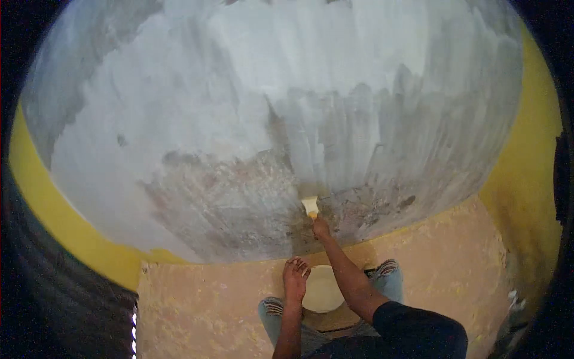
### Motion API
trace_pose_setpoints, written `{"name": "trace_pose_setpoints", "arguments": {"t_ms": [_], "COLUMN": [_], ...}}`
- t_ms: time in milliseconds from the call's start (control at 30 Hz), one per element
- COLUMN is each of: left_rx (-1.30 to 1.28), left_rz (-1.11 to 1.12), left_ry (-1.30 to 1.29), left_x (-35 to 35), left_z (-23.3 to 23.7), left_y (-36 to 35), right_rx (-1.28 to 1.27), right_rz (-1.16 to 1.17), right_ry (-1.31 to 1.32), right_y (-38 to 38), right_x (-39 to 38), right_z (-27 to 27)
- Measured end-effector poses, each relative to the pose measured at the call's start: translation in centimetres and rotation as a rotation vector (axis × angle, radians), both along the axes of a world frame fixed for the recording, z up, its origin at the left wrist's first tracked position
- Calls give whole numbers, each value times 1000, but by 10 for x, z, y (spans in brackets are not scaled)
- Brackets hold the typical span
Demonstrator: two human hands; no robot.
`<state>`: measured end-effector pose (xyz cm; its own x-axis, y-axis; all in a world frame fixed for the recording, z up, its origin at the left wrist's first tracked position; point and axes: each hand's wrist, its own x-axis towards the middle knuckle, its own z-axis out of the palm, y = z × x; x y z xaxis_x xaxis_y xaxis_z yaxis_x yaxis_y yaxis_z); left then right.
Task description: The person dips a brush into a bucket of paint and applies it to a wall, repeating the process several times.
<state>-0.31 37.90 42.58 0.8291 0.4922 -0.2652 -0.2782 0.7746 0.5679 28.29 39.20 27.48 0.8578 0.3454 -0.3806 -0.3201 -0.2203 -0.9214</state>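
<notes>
Right hand (321,228) clamped round the yellow handle (313,215) of a pale, flared brush (310,206) — its wide end low on a streaky, grey-and-white wall (335,131). Left hand (295,279), fingers loosely parted, is beside a round, cream-topped bucket (323,290) — between ripped jeans (391,286), over blotchy tan floor (203,305).
</notes>
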Motion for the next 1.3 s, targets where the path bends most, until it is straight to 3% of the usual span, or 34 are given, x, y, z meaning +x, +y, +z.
{"name": "trace_pose_setpoints", "arguments": {"t_ms": [33,133,167,233,267,333,400,467,533,600,700,800,900,967,1067,1100,1133,1200,1233,1300], "left_rx": [21,65,61,60,47,37,11,16,19,37,42,50,71,41,26,44,45,27,32,21], "left_rz": [-31,-39,-41,-62,-65,-72,-60,-69,-68,-84,-63,-37,-16,-9,-7,-19,-2,-12,-6,-37], "left_ry": [8,9,-2,-5,0,18,28,38,45,1,-1,-33,-28,-36,-32,-6,-32,2,-15,43], "left_x": [1,3,3,6,7,6,10,14,16,18,20,18,17,17,13,14,15,12,10,10], "left_z": [0,-6,-4,-8,-9,-11,-7,-9,-12,-12,5,3,5,-3,-13,-15,-16,-19,-18,-16], "left_y": [-1,-1,-1,-1,-1,-2,-7,-10,-11,-13,-18,-9,-6,-2,0,1,1,-4,-5,-2], "right_rx": [-46,-43,-25,-726,-727,-326,-404,-279,96,129,304,494,491,221,107,-207,-180,-162,-156,-408], "right_rz": [120,-13,-40,160,144,-229,-95,-94,-74,-109,-63,-132,-99,-162,-78,-109,-9,57,59,-28], "right_ry": [2,100,104,-993,-978,-750,-714,-814,-359,-578,-551,-577,-509,-814,-712,-670,-780,-499,-517,-810], "right_y": [3,-26,-22,20,-3,-24,-16,-13,-29,-16,-24,-30,-19,-1,-19,-10,-20,-19,-16,-3], "right_x": [11,-33,-15,51,16,-30,-7,2,-22,-25,-44,-54,-34,0,-9,4,-7,-20,-24,-33], "right_z": [-24,54,-32,-150,-116,26,71,140,246,283,343,355,303,205,113,43,42,21,29,45]}}
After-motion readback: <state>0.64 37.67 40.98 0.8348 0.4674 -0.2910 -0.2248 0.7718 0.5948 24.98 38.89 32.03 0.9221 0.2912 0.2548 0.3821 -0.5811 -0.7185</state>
